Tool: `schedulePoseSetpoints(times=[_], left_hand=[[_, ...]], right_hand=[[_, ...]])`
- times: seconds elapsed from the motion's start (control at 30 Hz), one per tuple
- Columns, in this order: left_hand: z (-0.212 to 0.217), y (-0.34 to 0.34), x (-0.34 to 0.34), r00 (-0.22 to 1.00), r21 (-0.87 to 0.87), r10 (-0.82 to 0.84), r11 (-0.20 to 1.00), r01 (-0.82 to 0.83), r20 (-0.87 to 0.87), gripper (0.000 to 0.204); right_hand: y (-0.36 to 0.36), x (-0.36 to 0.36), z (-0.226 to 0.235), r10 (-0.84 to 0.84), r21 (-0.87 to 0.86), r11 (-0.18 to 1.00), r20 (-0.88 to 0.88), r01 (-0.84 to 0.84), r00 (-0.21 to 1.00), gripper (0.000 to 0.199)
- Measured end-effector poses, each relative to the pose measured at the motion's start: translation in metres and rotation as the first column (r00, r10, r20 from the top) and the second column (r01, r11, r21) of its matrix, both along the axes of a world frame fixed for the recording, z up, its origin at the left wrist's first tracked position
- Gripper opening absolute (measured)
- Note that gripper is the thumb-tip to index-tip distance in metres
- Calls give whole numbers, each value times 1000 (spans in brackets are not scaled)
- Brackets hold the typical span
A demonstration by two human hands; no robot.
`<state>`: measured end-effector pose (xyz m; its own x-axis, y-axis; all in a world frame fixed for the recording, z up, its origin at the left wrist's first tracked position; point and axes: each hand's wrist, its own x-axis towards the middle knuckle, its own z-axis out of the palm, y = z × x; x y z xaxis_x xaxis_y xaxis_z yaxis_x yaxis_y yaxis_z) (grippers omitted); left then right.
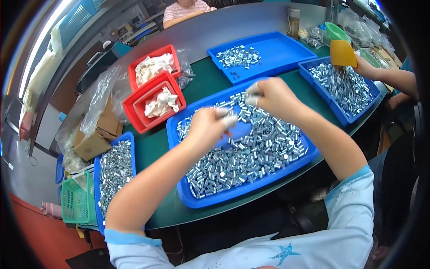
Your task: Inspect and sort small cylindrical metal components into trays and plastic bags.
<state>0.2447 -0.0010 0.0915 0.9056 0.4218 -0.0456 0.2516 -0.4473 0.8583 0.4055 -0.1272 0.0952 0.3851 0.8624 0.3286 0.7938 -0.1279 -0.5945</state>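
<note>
Both my hands hover over a large blue tray [193, 200] filled with small shiny metal cylinders [251, 158]. White covers wrap some of my fingertips. My left hand [209, 125] is above the tray's left-middle part, its fingers pinched together and slightly blurred. Farther to the right, over the tray's back edge, my right hand [274, 99] is closed in a pinch too. Whatever lies between the fingers of either hand is too small and blurred to name. Below the left hand, a patch of bare blue tray bottom shows among the cylinders.
Behind stands a blue tray [282, 50] with fewer cylinders. Full blue trays flank mine, left [133, 154] and right [347, 120]. Red bins [139, 124] hold white cloths. A co-worker's hand [365, 69] holds a yellow scoop [342, 53] at right. Another person [184, 13] sits beyond the partition.
</note>
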Motion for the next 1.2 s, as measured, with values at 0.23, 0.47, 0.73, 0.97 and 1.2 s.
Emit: schedulePoseSetpoints(times=[0.23, 0.47, 0.73, 0.97, 1.2], left_hand=[[-19, 64, 147, 979, 10, 152, 988, -155, 134, 22], [-6, 69, 56, 996, 367, 0, 930, -33, 89, 35], [-57, 76, 29, 973, 680, -130, 697, 225, -188, 19], [-53, 52, 49, 967, 696, -256, 692, 190, -9, 16], [-50, 66, 44, 884, 753, -268, 464, 467, -383, 17]], right_hand=[[79, 101, -30, -405, -56, 902, 227, 427, 886, 26], [21, 33, -23, 22, -226, 974, 101, 1, 995, 26], [57, 8, -38, 318, -530, 844, 363, -86, 876, 20], [43, 12, -40, 225, -487, 851, 1, -196, 974, 21], [40, 17, -36, 97, -347, 934, 6, -88, 995, 17]])
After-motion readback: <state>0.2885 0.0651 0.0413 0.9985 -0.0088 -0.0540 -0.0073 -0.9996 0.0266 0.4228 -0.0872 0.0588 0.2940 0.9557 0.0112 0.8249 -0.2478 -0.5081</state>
